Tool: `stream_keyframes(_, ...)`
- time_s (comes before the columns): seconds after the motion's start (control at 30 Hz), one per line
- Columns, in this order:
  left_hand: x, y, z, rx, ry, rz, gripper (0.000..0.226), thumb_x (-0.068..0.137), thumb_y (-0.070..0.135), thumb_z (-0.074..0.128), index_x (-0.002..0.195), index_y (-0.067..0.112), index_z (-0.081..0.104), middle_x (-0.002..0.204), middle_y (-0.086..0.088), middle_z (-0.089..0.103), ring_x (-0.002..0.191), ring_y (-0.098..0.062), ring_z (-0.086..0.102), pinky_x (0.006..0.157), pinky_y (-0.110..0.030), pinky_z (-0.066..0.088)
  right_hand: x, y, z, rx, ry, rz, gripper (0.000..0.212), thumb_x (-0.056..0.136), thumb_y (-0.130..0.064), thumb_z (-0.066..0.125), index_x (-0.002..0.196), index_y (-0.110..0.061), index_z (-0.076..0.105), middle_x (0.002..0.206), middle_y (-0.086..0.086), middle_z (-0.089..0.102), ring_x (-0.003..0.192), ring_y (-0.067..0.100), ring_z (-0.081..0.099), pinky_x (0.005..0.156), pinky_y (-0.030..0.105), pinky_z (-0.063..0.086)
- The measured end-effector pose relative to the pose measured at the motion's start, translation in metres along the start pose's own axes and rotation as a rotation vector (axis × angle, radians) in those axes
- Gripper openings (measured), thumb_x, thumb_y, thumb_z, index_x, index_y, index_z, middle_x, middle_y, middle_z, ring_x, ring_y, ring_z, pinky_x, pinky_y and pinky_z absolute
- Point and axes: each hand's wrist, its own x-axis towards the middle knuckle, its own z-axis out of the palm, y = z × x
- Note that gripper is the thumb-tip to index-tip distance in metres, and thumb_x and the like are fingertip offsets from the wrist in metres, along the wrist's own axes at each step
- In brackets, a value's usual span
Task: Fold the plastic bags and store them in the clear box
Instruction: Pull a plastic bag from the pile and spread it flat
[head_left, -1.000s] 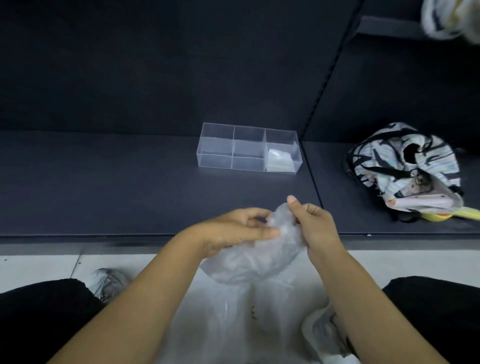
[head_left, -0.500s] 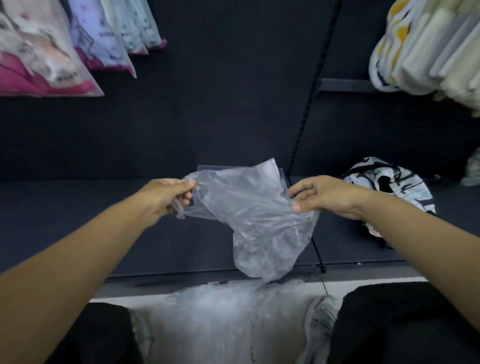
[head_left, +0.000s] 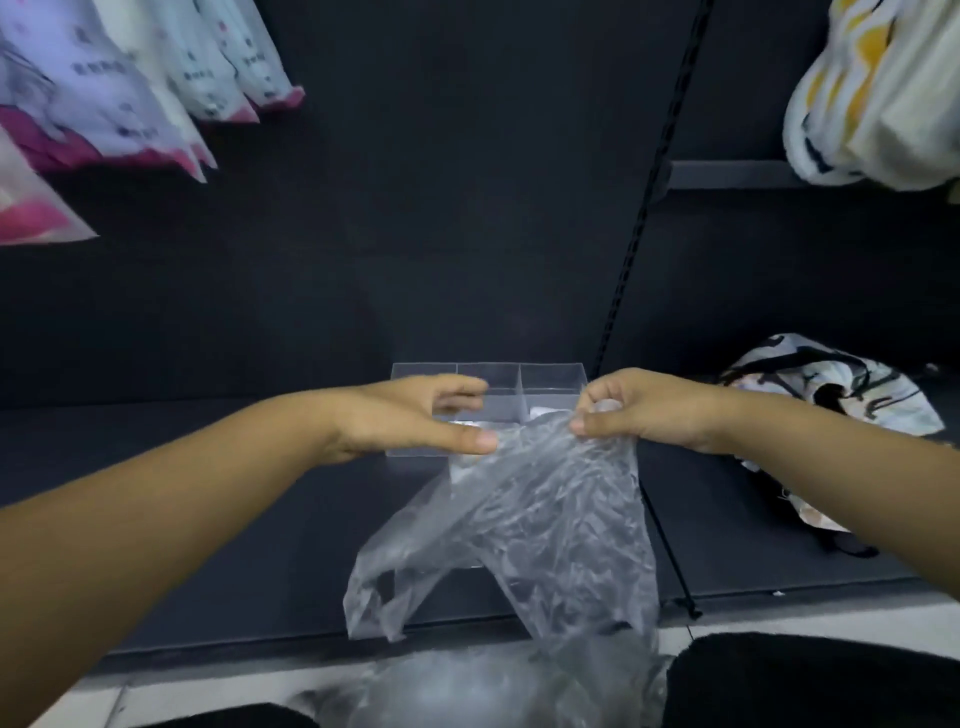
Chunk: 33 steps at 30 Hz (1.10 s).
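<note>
R hand (head_left: 647, 408) grip pinched on plastic bag (head_left: 524, 525) in front of clear box (head_left: 488, 374); L hand (head_left: 410, 418) grip open, empty. One-corner hold: bag may twist, fold crooked.

Shop: dark display shelving (head_left: 260, 493), hanging packaged goods (head_left: 104, 104)

So the clear three-compartment plastic box (head_left: 488, 382) sits on the dark lower shelf (head_left: 208, 467), toward the back, with both hands in front of it. The left hand (head_left: 410, 421) is left of the right hand (head_left: 649, 410), and the crumpled clear plastic bag (head_left: 524, 530) hangs down from the right one, in front of the shelf edge. Off to the right on the shelf lies a striped fabric tote bag (head_left: 831, 384). A pile of more clear plastic bags (head_left: 467, 691) sits below on the floor.
</note>
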Motion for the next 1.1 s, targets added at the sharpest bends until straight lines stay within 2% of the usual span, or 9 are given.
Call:
stream_keyframes(0.17, 0.065, -0.043, 0.013, -0.015, 0.239, -0.034, 0.015, 0.072, 0.029, 0.082, 0.083, 0.023, 0.074, 0.079, 0.012, 0.074, 0.077, 0.006, 0.065, 0.072, -0.006, 0.046, 0.045, 0.038, 0.015, 0.138, 0.026, -0.013, 0.009, 0.081, -0.031, 0.075, 0.079, -0.023, 0.071, 0.081, 0.003, 0.072, 0.074, 0.015, 0.064, 0.079, 0.034, 0.054)
stream_keyframes(0.3, 0.086, -0.097, 0.010, -0.142, 0.304, -0.159, 0.016, 0.075, 0.030, 0.080, 0.085, 0.020, 0.076, 0.088, 0.009, 0.074, 0.089, -0.001, 0.066, 0.076, -0.012, 0.045, 0.070, 0.084, 0.028, 0.328, 0.122, 0.098, 0.020, 0.076, -0.019, 0.079, 0.093, -0.013, 0.072, 0.082, 0.004, 0.071, 0.074, 0.016, 0.061, 0.078, 0.028, 0.052)
stream_keyframes(0.4, 0.090, -0.134, 0.019, -0.212, 0.302, -0.247, 0.016, 0.078, 0.029, 0.078, 0.089, 0.018, 0.075, 0.087, 0.005, 0.075, 0.080, -0.005, 0.067, 0.059, -0.008, 0.047, 0.084, 0.115, 0.044, 0.431, 0.228, 0.198, 0.016, 0.079, -0.016, 0.077, 0.092, -0.012, 0.071, 0.091, 0.007, 0.072, 0.084, 0.020, 0.065, 0.092, 0.038, 0.051)
stream_keyframes(0.5, 0.091, -0.170, 0.039, -0.297, 0.365, -0.324, 0.012, 0.083, 0.021, 0.073, 0.088, 0.009, 0.072, 0.077, -0.002, 0.071, 0.063, -0.007, 0.062, 0.048, -0.011, 0.045, 0.097, 0.133, 0.057, 0.455, 0.312, 0.296, 0.027, 0.089, -0.041, 0.063, 0.098, -0.016, 0.070, 0.098, 0.008, 0.070, 0.086, 0.022, 0.063, 0.083, 0.038, 0.051)
stream_keyframes(0.67, 0.082, -0.211, 0.070, -0.401, 0.539, -0.350, 0.012, 0.087, 0.017, 0.069, 0.078, 0.009, 0.069, 0.065, -0.007, 0.069, 0.053, -0.021, 0.062, 0.058, -0.026, 0.049, 0.089, 0.157, 0.057, 0.490, -0.094, 0.478, 0.094, 0.060, -0.090, 0.046, 0.127, -0.025, 0.058, 0.123, 0.002, 0.065, 0.117, 0.021, 0.059, 0.104, 0.043, 0.041)
stream_keyframes(0.77, 0.073, -0.220, 0.079, -0.381, 0.608, -0.310, 0.012, 0.088, 0.015, 0.068, 0.077, 0.010, 0.068, 0.063, -0.013, 0.069, 0.046, -0.020, 0.062, 0.058, -0.029, 0.049, 0.077, 0.157, 0.066, 0.311, -0.109, 0.422, 0.073, 0.063, -0.074, 0.065, 0.120, -0.030, 0.061, 0.110, -0.009, 0.071, 0.103, 0.008, 0.066, 0.089, 0.027, 0.049)
stream_keyframes(0.93, 0.056, -0.224, 0.087, -0.396, 0.624, -0.351, 0.012, 0.084, 0.015, 0.072, 0.074, 0.010, 0.068, 0.060, 0.000, 0.069, 0.052, -0.007, 0.062, 0.049, -0.015, 0.048, 0.076, 0.174, 0.094, 0.189, 0.302, 0.360, 0.007, 0.087, -0.015, 0.069, 0.082, -0.010, 0.070, 0.069, 0.002, 0.069, 0.066, 0.008, 0.064, 0.061, 0.016, 0.049)
stream_keyframes(1.0, 0.046, -0.232, 0.088, -0.289, 0.527, -0.441, 0.012, 0.079, 0.016, 0.076, 0.072, 0.011, 0.069, 0.060, 0.001, 0.067, 0.052, -0.007, 0.059, 0.049, -0.015, 0.044, 0.076, 0.181, 0.096, 0.133, 0.408, 0.344, 0.013, 0.088, -0.013, 0.068, 0.075, -0.012, 0.069, 0.061, -0.001, 0.064, 0.055, 0.004, 0.059, 0.059, 0.016, 0.046)
stream_keyframes(1.1, 0.036, -0.235, 0.085, -0.259, 0.174, -0.501, 0.013, 0.077, 0.014, 0.078, 0.079, 0.009, 0.066, 0.061, -0.001, 0.064, 0.053, -0.007, 0.054, 0.051, -0.017, 0.041, 0.078, 0.184, 0.095, 0.125, 0.473, 0.275, 0.010, 0.091, -0.022, 0.063, 0.083, -0.018, 0.066, 0.076, 0.004, 0.068, 0.070, 0.011, 0.062, 0.071, 0.027, 0.047)
